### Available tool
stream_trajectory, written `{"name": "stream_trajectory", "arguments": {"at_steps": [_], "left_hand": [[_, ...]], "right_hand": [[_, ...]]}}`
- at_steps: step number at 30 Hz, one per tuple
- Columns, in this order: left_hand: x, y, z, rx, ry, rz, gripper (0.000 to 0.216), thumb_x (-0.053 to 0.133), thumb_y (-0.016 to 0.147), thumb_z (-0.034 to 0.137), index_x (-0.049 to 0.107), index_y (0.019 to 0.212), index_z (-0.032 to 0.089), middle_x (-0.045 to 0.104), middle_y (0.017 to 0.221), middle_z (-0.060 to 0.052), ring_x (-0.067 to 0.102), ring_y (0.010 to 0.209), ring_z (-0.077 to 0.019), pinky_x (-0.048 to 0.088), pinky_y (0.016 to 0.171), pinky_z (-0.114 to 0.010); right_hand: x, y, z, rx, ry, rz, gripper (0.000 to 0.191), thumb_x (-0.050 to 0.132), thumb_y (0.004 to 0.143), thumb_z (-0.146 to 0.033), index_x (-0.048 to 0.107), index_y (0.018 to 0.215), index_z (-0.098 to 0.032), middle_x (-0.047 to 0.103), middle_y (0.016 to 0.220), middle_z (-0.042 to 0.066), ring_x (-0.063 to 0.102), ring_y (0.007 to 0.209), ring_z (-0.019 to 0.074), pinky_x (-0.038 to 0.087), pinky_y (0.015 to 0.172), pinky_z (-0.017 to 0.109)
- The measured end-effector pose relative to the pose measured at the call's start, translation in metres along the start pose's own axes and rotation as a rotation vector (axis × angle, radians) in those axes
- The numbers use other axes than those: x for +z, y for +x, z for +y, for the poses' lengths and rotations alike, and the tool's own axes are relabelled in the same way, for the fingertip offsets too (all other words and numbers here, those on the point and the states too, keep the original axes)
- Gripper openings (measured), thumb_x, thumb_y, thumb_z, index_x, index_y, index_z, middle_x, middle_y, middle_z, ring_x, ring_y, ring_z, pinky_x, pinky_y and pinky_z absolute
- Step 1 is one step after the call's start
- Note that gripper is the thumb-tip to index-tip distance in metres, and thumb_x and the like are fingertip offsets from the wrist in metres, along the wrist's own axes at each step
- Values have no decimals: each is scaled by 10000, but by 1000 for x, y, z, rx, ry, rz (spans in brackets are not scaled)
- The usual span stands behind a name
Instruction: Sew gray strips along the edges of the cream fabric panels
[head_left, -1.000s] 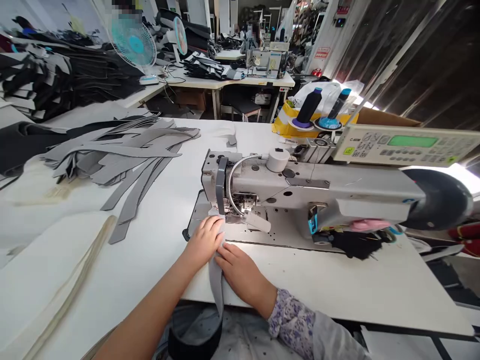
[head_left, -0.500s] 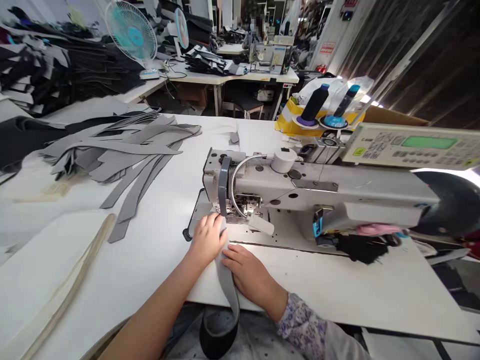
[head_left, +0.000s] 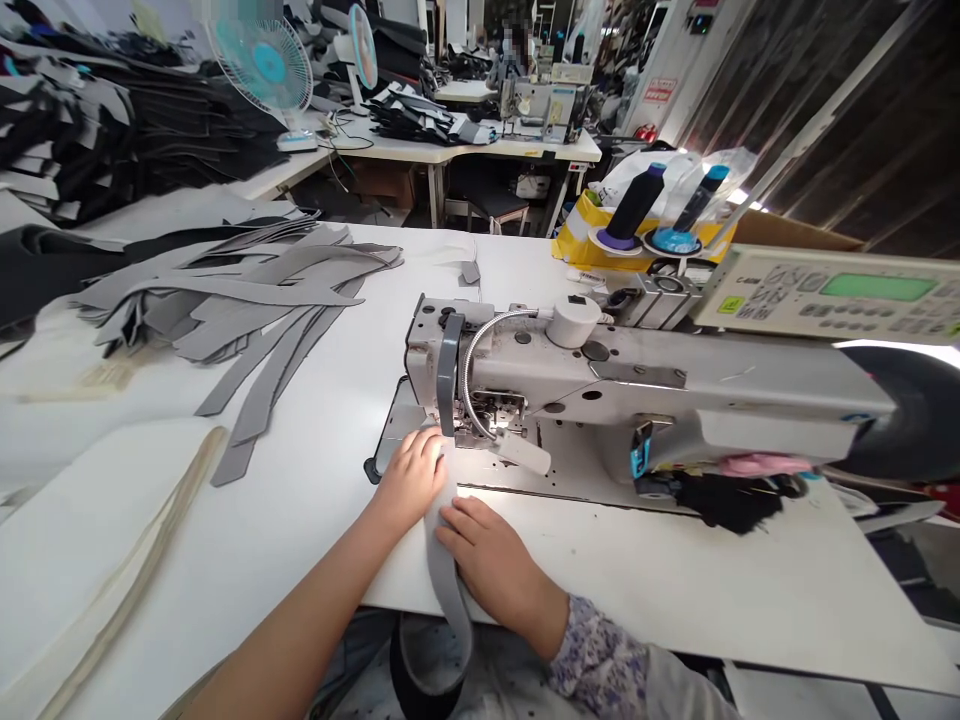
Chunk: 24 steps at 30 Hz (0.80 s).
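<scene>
A long grey fabric strip (head_left: pixel 444 560) runs from the sewing machine's (head_left: pixel 510 375) needle area down over the table's front edge. Below that edge it curls into a loop with a black underside. My left hand (head_left: pixel 409 480) presses on the strip close in front of the presser foot area, fingers together and thumb bent along the strip. Lower down, my right hand (head_left: pixel 499 560) has its fingers bent over the strip's right edge, its thumb hidden. The needle and foot are largely masked by the machine's guard and my left fingers.
Loose grey strips (head_left: pixel 255 300) are heaped on the left, behind a folded cream cloth (head_left: pixel 112 540). Thread cones (head_left: pixel 634 205) and a control panel (head_left: pixel 847 290) stand behind the machine. Fans (head_left: pixel 270 65), dark fabric stacks (head_left: pixel 187 130) and another sewing station (head_left: pixel 544 105) occupy the background.
My right hand has shifted slightly left and down along the strip. The hanging loop has swung a little left. The left hand stays nearly in place by the machine, while the view has turned slightly.
</scene>
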<state>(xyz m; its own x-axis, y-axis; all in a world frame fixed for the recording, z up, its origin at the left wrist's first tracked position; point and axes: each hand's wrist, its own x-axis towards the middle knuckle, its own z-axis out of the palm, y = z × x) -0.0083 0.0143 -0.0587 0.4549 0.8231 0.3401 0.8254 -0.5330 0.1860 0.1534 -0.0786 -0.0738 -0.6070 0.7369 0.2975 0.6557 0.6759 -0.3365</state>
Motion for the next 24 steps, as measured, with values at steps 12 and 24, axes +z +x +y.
{"name": "stream_trajectory", "arguments": {"at_steps": [12,24], "left_hand": [[13,27,-30,43,83,-38,169,461,874,141,624,843,172,661,846,-86,622,914,-236,495,858,-366],[-97,-60,-110,-201,204,-9,357,352,958,362,669,1047,223,678,1120,-69,609,1051,-243,489,933,-445]], "right_hand": [[13,34,5,18,-81,67,241,573,878,-93,646,1105,-124,608,1208,130,504,1166,274,446,1023,423],[17,30,2,19,-140,19,421,524,925,-197,528,1341,-134,477,1419,130,401,1316,316,348,1114,491]]}}
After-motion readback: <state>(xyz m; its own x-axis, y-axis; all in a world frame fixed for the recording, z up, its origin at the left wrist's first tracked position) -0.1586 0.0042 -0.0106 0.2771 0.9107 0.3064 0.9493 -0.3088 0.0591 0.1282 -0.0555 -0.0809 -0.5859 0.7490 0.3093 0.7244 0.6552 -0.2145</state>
